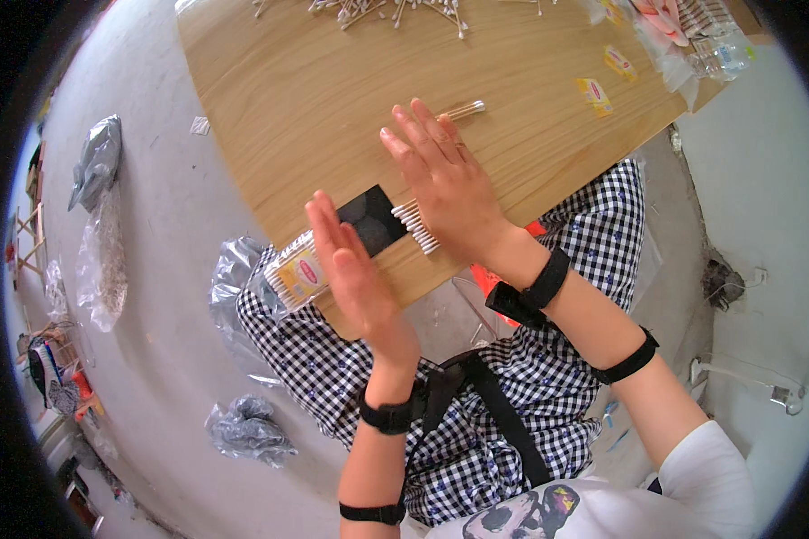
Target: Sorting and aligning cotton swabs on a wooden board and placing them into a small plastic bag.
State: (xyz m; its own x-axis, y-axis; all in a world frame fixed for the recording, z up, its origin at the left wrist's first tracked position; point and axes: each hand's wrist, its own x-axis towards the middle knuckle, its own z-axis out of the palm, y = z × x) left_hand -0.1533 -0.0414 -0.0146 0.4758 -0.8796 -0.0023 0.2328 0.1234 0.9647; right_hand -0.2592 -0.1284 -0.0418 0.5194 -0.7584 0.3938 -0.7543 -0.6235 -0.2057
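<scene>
Head view: both hands are over the near left corner of the wooden bench (288, 117), fingers straight and together, neither one gripping. The left hand (355, 274) is open, held on edge with its palm toward the right, between the clear packet of swabs (297, 272) and the black square (373, 222). The right hand (445, 184) is open too, stretched flat over a row of cotton swabs (415, 227); their white tips jut out on its left side, near the bench's front edge, and I cannot tell how firmly the palm presses on them. The gap between the hands is narrow, taken up by the black square and those tips. The packet lies right at the left edge, close to the corner; whether it overhangs is unclear.

Just beyond the right fingertips, a few loose swabs (466, 110) point rightward. A broad stretch of wood grain separates the hands from the scattered swab pile (391, 11) at the far edge. To the right, well apart from the hands, are two yellow labels (594, 96) and, at the far right corner, a clear bottle (724, 58). The person's checked clothing (602, 211) sits close against the front edge.
</scene>
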